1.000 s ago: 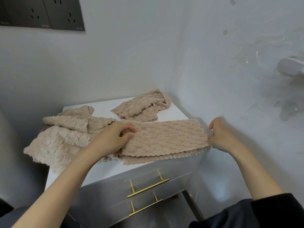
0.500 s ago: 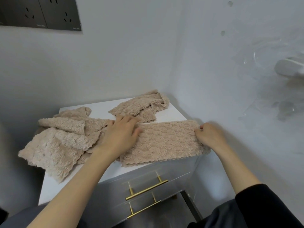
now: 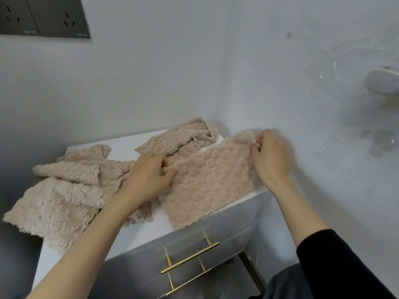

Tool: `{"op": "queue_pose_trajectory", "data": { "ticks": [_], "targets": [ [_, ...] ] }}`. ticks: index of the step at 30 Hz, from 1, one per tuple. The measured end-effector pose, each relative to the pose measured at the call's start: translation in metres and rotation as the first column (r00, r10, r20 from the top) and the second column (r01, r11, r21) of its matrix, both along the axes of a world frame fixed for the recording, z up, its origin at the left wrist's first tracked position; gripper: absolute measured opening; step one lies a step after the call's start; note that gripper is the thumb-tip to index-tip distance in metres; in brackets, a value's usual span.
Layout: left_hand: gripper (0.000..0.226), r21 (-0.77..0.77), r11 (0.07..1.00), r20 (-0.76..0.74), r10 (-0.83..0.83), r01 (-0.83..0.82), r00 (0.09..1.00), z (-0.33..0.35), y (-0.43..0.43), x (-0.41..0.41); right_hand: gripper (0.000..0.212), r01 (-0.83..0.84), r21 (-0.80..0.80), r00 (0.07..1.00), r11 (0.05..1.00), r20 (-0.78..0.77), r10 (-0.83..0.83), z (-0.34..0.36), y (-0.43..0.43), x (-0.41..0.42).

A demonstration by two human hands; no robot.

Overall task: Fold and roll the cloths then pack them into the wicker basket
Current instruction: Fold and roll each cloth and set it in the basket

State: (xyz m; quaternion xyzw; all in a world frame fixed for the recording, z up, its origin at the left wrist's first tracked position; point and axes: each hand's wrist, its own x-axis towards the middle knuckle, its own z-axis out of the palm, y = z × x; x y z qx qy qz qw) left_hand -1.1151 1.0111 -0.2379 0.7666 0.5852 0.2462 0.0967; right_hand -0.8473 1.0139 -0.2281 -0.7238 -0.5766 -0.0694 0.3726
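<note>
A beige textured cloth (image 3: pixel 207 186) lies folded into a long strip on the white cabinet top (image 3: pixel 121 143), its near edge hanging over the front. My left hand (image 3: pixel 149 178) pinches the strip's left far corner. My right hand (image 3: pixel 269 158) grips the right far corner and lifts it a little off the top. Another crumpled beige cloth (image 3: pixel 181 139) lies at the back by the wall corner. A pile of beige cloths (image 3: pixel 62 190) spreads over the cabinet's left side and hangs past its edge. No wicker basket is in view.
The cabinet stands in a corner between two white walls. Its drawers below carry two gold bar handles (image 3: pixel 190 257). Dark wall sockets (image 3: pixel 43 16) sit at the upper left. A white fixture (image 3: pixel 382 80) sticks out of the right wall.
Both hands slid from the strip's ends to its far edge. They now pinch the far corners, and the right end has risen off the top.
</note>
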Motion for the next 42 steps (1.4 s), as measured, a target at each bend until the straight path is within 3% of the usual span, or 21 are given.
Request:
{"op": "queue_pose_trajectory", "data": {
  "ticks": [5,8,11,13,15,18,21,22,24,25,26,28,31,34,37,42],
  "targets": [
    [0.017,-0.196,0.975,0.186,-0.067,0.104,0.980,0.003,-0.013,0.001,0.015,-0.068,0.092,0.927,0.993,-0.361,0.097,-0.001,0.028,-0.022],
    [0.019,-0.349,0.930,0.364,0.024,0.113,0.931,0.005,-0.011,0.007,0.030,-0.247,0.143,0.889,0.958,-0.361,0.283,0.006,0.040,-0.041],
    [0.021,-0.555,0.810,0.573,0.206,0.191,0.793,0.006,-0.013,0.015,0.053,-0.561,0.126,0.708,0.818,-0.439,0.553,0.007,0.042,-0.062],
    [0.020,-0.633,0.703,0.678,0.302,0.323,0.671,0.006,-0.016,0.018,0.068,-0.674,0.057,0.640,0.737,-0.453,0.620,0.002,0.041,-0.070],
    [0.022,-0.631,0.686,0.696,0.296,0.362,0.654,0.002,-0.018,0.016,0.078,-0.717,-0.001,0.625,0.697,-0.443,0.642,-0.003,0.039,-0.070],
    [0.030,-0.600,0.756,0.650,0.269,0.263,0.711,-0.005,-0.021,0.014,0.065,-0.684,-0.102,0.702,0.723,-0.362,0.613,-0.003,0.033,-0.063],
    [0.034,-0.576,0.781,0.652,0.262,0.240,0.712,-0.009,-0.028,0.014,0.029,-0.632,-0.177,0.765,0.754,-0.298,0.571,0.000,0.022,-0.056],
    [0.033,-0.520,0.832,0.605,0.198,0.194,0.771,-0.010,-0.032,0.014,0.021,-0.638,-0.194,0.765,0.746,-0.276,0.582,0.002,0.015,-0.056],
    [0.035,-0.249,0.968,0.279,0.054,0.018,0.959,-0.014,-0.038,0.013,0.010,-0.666,-0.245,0.746,0.705,-0.241,0.621,0.004,0.000,-0.055],
    [0.038,-0.075,0.997,0.104,0.039,-0.031,0.994,-0.015,-0.039,0.011,0.008,-0.676,-0.277,0.737,0.683,-0.233,0.635,0.004,-0.008,-0.055],
    [0.038,0.038,0.999,0.014,0.030,-0.031,0.999,-0.014,-0.041,0.009,0.010,-0.680,-0.306,0.732,0.666,-0.226,0.643,0.006,-0.017,-0.055],
    [0.031,0.127,0.991,-0.017,-0.049,0.051,0.999,-0.011,-0.042,0.005,0.020,-0.696,-0.359,0.713,0.622,-0.239,0.659,0.009,-0.032,-0.051],
    [0.016,0.140,0.963,-0.105,-0.218,0.232,0.970,-0.009,-0.041,-0.003,0.037,-0.682,-0.522,0.675,0.512,-0.179,0.716,0.010,-0.050,-0.041],
    [0.023,0.020,0.936,-0.153,-0.344,0.351,0.926,-0.009,-0.044,-0.010,0.050,-0.563,-0.651,0.692,0.509,-0.034,0.721,0.004,-0.060,-0.035],
    [0.035,-0.063,0.924,-0.158,-0.382,0.377,0.911,-0.011,-0.048,-0.014,0.039,-0.588,-0.586,0.703,0.557,-0.030,0.711,0.002,-0.062,-0.032],
    [0.047,-0.034,0.926,-0.194,-0.375,0.376,0.907,-0.013,-0.050,-0.017,0.005,-0.629,-0.472,0.736,0.618,-0.104,0.669,0.002,-0.063,-0.017]
  ]
}}
